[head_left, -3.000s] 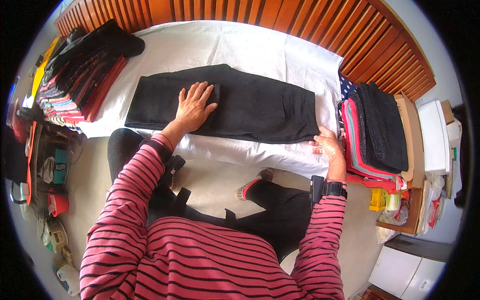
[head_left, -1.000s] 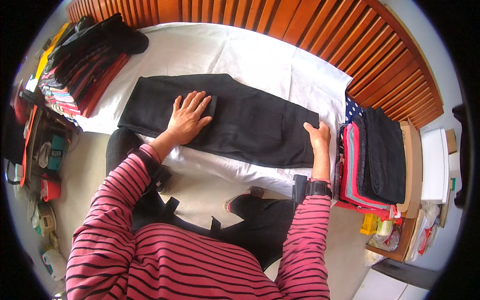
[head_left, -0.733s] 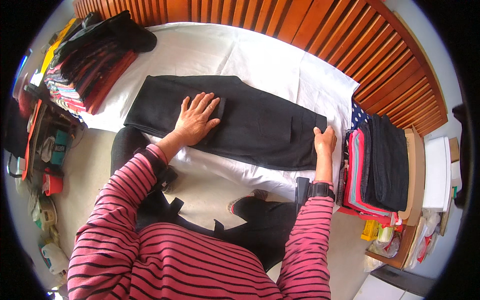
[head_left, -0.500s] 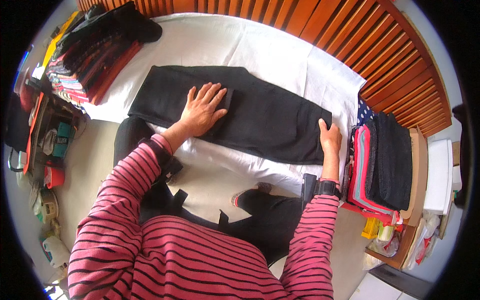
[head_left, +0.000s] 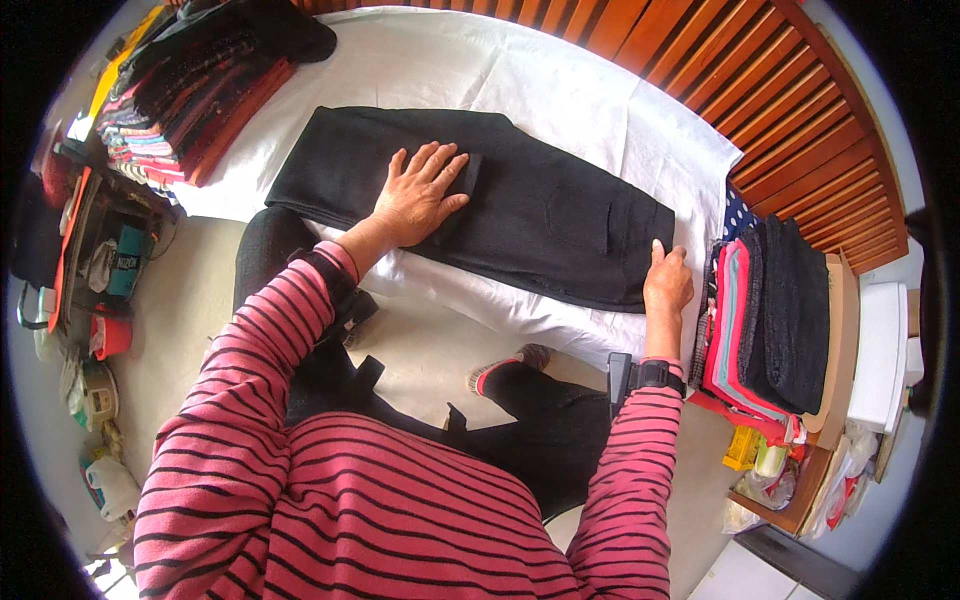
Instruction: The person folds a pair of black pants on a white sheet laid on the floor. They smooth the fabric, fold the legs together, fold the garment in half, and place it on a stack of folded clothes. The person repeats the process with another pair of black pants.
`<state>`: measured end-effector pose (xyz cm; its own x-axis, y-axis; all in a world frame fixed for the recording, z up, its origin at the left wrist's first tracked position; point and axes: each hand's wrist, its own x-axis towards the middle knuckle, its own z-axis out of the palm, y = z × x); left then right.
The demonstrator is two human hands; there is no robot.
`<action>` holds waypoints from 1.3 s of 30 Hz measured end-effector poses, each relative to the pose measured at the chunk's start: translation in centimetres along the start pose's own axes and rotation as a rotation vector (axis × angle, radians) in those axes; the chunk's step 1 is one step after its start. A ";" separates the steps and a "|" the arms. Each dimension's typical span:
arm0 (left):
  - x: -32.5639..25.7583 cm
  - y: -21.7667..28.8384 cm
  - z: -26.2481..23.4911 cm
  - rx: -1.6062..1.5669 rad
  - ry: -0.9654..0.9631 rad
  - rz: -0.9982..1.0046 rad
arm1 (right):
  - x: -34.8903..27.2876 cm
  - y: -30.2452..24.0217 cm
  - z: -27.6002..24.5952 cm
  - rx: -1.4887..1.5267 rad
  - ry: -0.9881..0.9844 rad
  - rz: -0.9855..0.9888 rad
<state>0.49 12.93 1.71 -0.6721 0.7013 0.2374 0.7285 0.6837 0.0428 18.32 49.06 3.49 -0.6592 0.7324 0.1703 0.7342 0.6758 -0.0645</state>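
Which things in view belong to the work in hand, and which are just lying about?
In use:
black trousers, left hand flat on them, right hand at their right edge
white sheet beneath

Lying about, untouched:
clothes pile, left
folded clothes, right
red container, left
yellow box, lower right

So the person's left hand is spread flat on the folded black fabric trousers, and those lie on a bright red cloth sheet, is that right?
Not quite: the head view shows a white cloth sheet, not a red one. The left hand is indeed spread flat on the folded black fabric trousers.
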 end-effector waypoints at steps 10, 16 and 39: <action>-0.2 2.4 -2.6 -0.188 0.182 0.147 | -0.9 0.0 -0.3 -0.111 0.019 -0.067; -2.7 8.9 -2.8 -0.527 -0.065 0.409 | -1.1 0.0 -1.0 -0.081 -0.027 -0.026; -4.7 10.3 -1.6 -0.276 -0.082 0.391 | 0.7 3.3 1.0 1.018 -0.428 0.048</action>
<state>11.43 16.34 2.62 -0.3414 0.9161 0.2101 0.9290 0.2949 0.2237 20.07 51.90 2.45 -0.7797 0.5947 -0.1959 0.4133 0.2539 -0.8745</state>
